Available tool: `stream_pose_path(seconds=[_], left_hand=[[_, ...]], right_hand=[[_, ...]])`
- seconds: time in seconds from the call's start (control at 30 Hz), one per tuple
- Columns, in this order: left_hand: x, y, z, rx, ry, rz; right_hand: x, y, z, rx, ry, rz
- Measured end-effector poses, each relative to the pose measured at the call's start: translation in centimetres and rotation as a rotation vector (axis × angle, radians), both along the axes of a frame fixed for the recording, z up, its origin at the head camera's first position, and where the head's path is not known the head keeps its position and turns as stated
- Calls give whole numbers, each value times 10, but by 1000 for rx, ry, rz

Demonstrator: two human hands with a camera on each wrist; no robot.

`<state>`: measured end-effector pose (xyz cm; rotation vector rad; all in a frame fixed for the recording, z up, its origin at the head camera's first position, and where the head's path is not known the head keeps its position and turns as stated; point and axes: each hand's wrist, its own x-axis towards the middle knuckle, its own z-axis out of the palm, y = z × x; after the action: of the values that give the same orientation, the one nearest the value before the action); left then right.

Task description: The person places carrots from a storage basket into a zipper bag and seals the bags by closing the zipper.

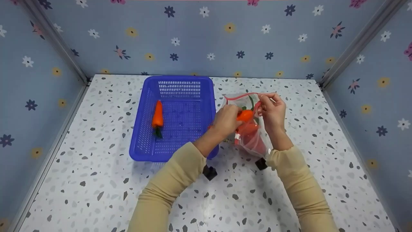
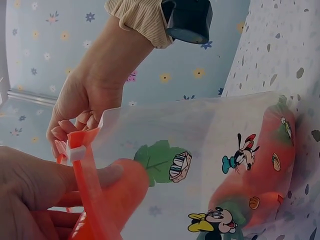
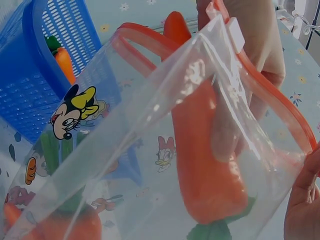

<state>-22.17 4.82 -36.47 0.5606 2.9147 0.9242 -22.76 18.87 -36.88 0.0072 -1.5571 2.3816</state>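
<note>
The left hand [image 1: 227, 119] grips an orange carrot [image 3: 205, 150], partly through the mouth of the clear bag [image 2: 195, 122] between the hands; the right hand [image 1: 273, 111] pinches the bag's red rim; to do this well, I judge, the right should hold that rim wide and the left lower the carrot past the zip before letting go (those leaves could snag on the film); in the right wrist view its leafy end points down into the bag, the tapered tip up beside the left hand, the long axis steep, slightly tilted.
</note>
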Motion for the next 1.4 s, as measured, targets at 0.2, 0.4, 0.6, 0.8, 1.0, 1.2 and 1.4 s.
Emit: stream_pose_path(seconds=[0.2, 0.4, 0.6, 0.8, 1.0, 1.2, 1.4], left_hand=[[-2, 2, -2, 49, 12, -24], [3, -1, 3, 114, 17, -14], [9, -16, 7, 180, 88, 1], [12, -38, 5, 213, 183, 17], [7, -62, -9, 167, 251, 42], [-7, -84, -21, 79, 279, 94], [-26, -104, -32, 7, 215, 157]], right_hand=[[0, 0, 0, -3, -16, -4], [0, 1, 2, -12, -27, -9], [0, 0, 1, -20, -30, -6], [-1, 1, 0, -12, -7, 7], [-1, 2, -2, -23, -2, 9], [0, 1, -2, -13, -2, 10], [0, -1, -2, -8, 6, 21]])
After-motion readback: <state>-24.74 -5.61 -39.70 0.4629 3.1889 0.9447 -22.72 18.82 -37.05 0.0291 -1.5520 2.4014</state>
